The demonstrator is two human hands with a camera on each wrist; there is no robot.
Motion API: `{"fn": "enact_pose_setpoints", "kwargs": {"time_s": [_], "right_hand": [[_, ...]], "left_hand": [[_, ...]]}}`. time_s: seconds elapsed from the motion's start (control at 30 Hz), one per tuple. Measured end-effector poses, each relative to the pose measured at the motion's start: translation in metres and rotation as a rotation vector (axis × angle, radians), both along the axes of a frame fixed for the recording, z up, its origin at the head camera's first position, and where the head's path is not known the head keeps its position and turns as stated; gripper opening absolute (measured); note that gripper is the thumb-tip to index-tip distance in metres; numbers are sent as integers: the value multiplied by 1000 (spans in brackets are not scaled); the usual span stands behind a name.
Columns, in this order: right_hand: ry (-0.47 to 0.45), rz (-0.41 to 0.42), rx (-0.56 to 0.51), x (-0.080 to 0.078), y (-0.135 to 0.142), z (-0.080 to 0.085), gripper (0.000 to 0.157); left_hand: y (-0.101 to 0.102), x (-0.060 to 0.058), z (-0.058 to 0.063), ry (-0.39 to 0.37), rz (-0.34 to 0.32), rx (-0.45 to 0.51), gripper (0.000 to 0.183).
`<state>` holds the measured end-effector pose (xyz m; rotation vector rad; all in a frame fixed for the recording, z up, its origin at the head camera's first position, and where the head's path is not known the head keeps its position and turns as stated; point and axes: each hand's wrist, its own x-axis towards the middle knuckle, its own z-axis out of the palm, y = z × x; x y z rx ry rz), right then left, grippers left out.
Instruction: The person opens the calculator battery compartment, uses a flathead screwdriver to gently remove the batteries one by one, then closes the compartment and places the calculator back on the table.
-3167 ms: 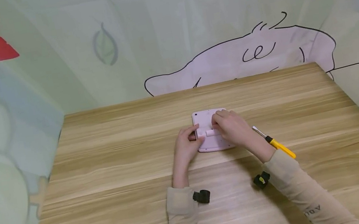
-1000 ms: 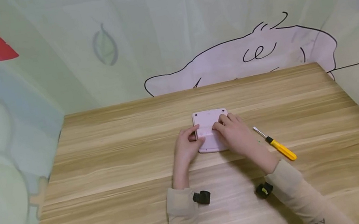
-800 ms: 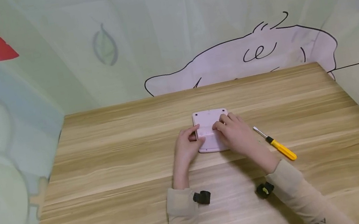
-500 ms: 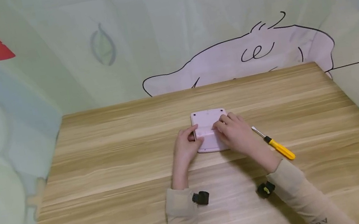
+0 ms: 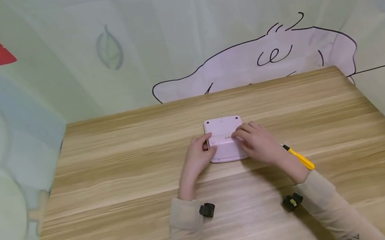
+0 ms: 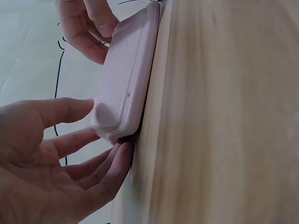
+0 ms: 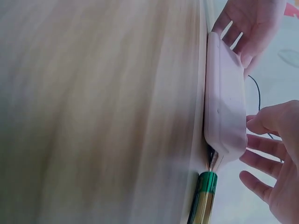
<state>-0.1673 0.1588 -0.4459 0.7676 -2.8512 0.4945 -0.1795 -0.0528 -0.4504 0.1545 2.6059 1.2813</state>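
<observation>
A pink calculator [image 5: 217,128], as it looks, lies back side up on the wooden table, a raised ridge across its middle. My left hand [image 5: 197,154] grips its left edge, thumb on the back and fingers at the side, as the left wrist view shows. My right hand [image 5: 258,142] is at its right half, with bent fingertips at the ridge. Close together at the back are its thumb and forefinger [image 7: 261,122]; whether they pinch something small is hidden. Left of these fingertips, a small marked or recessed spot [image 5: 227,137] shows. A yellow-handled screwdriver [image 5: 301,159] lies beyond my right wrist.
The wooden table [image 5: 116,167] reaches a printed cloth backdrop [image 5: 169,34] at its far edge and sides. Black wrist cameras sit at both cuffs, the left camera [image 5: 207,210] and the right camera [image 5: 292,202]. My right forearm covers the screwdriver's shank in the head view.
My right hand has shifted slightly right, uncovering the small spot on the ridge. Its forearm now hides the screwdriver's shank. My left hand keeps its grip while its forearm moves left.
</observation>
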Motion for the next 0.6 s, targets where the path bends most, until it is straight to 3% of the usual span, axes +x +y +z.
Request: {"fn": "enact_pose_setpoints", "kwargs": {"time_s": [0.23, 0.6], "right_hand": [[-43, 43, -35, 1, 11, -1, 36], [-31, 70, -46, 3, 21, -7, 52]], "left_hand": [[-2, -1, 7, 9, -44, -80, 52], [-6, -2, 11, 47, -151, -202, 56]]}}
